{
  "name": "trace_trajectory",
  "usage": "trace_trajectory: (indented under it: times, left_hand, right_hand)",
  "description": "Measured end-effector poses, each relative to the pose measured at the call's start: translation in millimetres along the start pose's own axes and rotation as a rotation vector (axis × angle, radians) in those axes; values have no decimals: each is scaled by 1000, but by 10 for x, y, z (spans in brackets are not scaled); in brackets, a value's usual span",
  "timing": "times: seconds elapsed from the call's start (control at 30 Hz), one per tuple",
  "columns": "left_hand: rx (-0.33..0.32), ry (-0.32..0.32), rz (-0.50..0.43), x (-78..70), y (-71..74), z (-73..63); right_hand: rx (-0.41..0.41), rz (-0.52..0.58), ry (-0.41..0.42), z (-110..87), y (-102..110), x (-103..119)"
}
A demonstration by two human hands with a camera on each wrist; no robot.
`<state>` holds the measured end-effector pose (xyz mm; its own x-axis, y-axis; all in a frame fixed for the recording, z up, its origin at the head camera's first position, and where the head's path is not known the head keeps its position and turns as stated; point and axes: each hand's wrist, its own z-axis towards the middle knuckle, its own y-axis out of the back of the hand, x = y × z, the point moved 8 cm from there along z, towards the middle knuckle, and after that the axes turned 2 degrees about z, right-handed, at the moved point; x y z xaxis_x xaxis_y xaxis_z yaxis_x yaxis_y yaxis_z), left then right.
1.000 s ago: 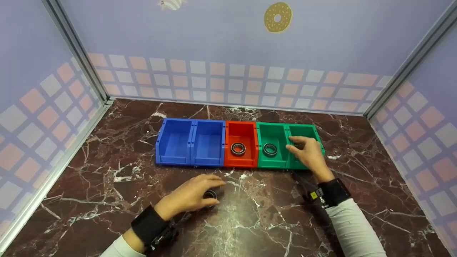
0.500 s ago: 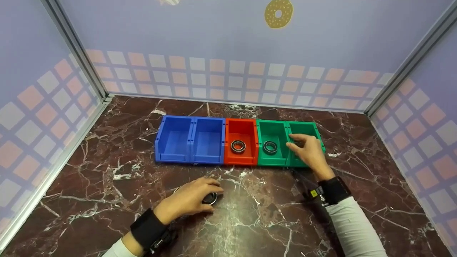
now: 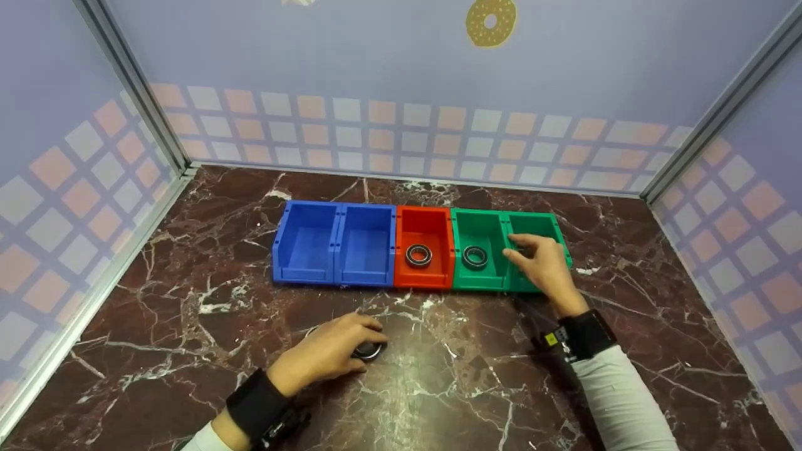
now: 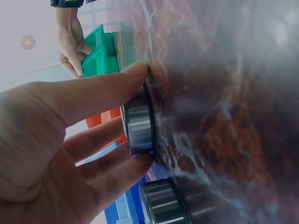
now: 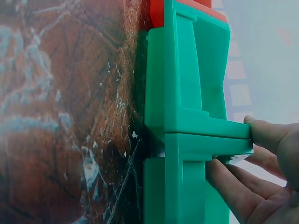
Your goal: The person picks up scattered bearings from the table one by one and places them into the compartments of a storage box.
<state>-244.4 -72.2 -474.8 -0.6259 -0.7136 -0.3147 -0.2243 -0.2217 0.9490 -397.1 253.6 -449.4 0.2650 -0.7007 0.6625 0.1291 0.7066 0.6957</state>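
Two metal ball bearings lie on the marble-patterned table by my left hand. The thumb and fingers grip one bearing by its rim; the other bearing sits beside it in the left wrist view, hidden under the hand in the head view. My right hand is at the two green bins, pinching their dividing wall between thumb and fingers. One bearing lies in the red bin, another bearing in the left green bin.
Two blue bins continue the row to the left of the red one. Patterned walls stand behind and at both sides of the marble table.
My left thumb and fingers have drawn in around the bearing, and the hand sits slightly further left. The right hand stays at the green bins. The head view has tilted down a little.
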Motion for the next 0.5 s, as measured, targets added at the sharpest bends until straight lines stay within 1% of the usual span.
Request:
trace_trajectory:
  times: [0.2, 0.5]
  left_hand:
    - [-7, 0, 12, -3, -6, 10]
    - [-22, -17, 33, -10, 12, 13]
  right_hand:
    - [0, -7, -1, -10, 5, -7]
    - [3, -5, 2, 10, 0, 12]
